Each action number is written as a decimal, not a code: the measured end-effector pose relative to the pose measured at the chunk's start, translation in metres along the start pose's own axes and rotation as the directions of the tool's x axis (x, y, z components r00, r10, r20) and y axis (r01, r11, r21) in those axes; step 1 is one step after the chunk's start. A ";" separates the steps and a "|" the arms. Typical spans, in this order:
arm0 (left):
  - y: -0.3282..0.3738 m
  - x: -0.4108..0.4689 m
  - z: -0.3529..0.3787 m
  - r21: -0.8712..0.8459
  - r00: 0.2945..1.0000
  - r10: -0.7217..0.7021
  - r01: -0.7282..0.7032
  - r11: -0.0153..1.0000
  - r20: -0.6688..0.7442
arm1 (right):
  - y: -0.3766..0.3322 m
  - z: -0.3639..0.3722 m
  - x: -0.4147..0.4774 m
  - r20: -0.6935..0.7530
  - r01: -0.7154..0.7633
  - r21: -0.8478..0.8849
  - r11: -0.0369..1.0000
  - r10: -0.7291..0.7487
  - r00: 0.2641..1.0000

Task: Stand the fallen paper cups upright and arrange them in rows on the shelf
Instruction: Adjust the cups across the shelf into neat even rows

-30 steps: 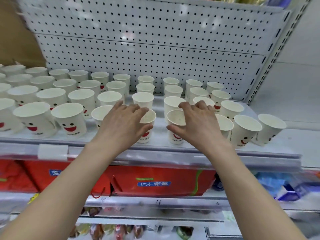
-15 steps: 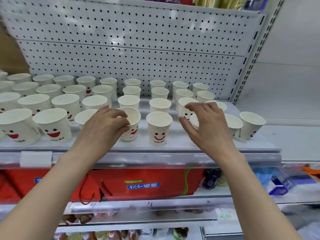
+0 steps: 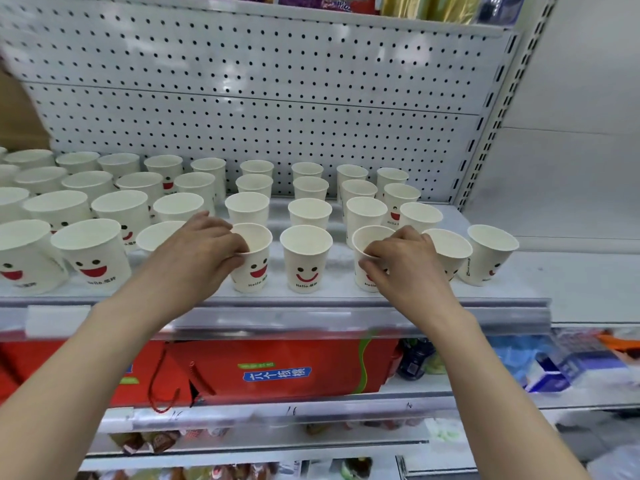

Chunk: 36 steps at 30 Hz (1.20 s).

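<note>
Several white paper cups with red smiley faces stand upright in rows on the grey shelf (image 3: 311,299). My left hand (image 3: 204,251) grips the rim of a front-row cup (image 3: 254,261), thumb inside the rim. My right hand (image 3: 401,261) holds another front-row cup (image 3: 367,240) by its rim and side. Between the two stands a free cup (image 3: 306,258). Two more front cups (image 3: 450,247) (image 3: 488,254) stand to the right, the last one leaning slightly outward.
A white pegboard (image 3: 259,98) backs the shelf. The shelf's right end (image 3: 526,278) is bare. Below hang a clear price rail (image 3: 294,320) and red gift boxes (image 3: 277,368). Packaged goods fill the lower shelves.
My right hand left the middle front cup and moved right onto another front-row cup. My left hand stays on its cup. The view shifted, so the cups sit further left.
</note>
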<state>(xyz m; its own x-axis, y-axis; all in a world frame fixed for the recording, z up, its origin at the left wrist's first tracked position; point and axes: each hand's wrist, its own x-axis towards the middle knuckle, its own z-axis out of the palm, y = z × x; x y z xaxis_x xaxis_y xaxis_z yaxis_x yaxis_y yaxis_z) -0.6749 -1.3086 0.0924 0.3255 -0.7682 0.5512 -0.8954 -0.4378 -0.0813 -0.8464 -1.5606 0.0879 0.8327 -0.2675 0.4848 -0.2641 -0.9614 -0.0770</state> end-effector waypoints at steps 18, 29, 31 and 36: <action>0.019 -0.001 0.002 0.001 0.996 -0.086 0.086 0.996 0.010 | 0.008 0.001 0.001 -0.055 0.070 0.069 0.995 -0.066 0.996; 0.027 -0.010 -0.006 0.040 0.994 -0.085 0.088 0.995 -0.062 | 0.007 -0.004 0.000 -0.142 0.095 0.077 0.993 -0.083 0.986; 0.028 -0.010 -0.007 0.021 0.993 -0.088 0.090 0.996 -0.077 | 0.012 -0.012 -0.002 -0.180 0.046 0.110 0.993 -0.026 0.983; 0.047 0.003 -0.008 -0.060 0.988 -0.021 0.012 0.998 -0.152 | 0.060 -0.037 -0.017 -0.244 -0.068 0.147 0.987 0.102 0.964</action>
<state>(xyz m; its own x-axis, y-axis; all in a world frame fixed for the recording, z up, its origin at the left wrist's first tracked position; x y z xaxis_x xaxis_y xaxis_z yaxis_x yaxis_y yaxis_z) -0.7186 -1.3274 0.0969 0.2942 -0.6792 0.6724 -0.9080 -0.4183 -0.0252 -0.8950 -1.6117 0.1074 0.6575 -0.3410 0.6719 -0.2454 -0.9400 -0.2369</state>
